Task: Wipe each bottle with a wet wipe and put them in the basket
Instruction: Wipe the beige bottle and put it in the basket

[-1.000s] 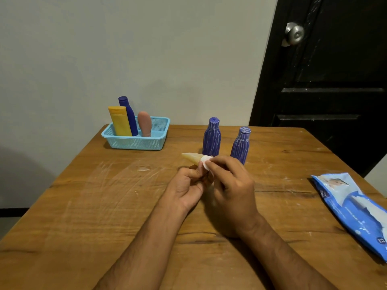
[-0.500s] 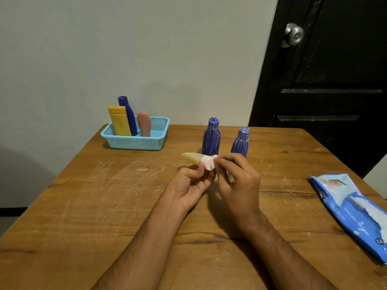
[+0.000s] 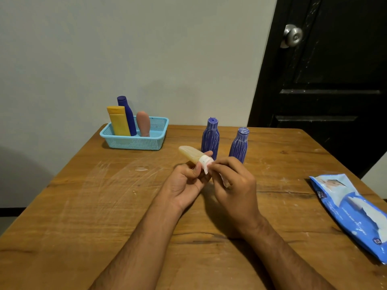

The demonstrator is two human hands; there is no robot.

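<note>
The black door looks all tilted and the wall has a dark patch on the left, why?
In the head view, the wide-angle lens bends edges, so the black panelled door leans; the dim patch is soft shadow on the pale wall beside the wooden table; the round metal doorknob shows a small bright glint.

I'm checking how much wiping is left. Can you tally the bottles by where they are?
In the basket: 3
Standing on the table: 2
Held in the left hand: 1
Total: 6
</note>
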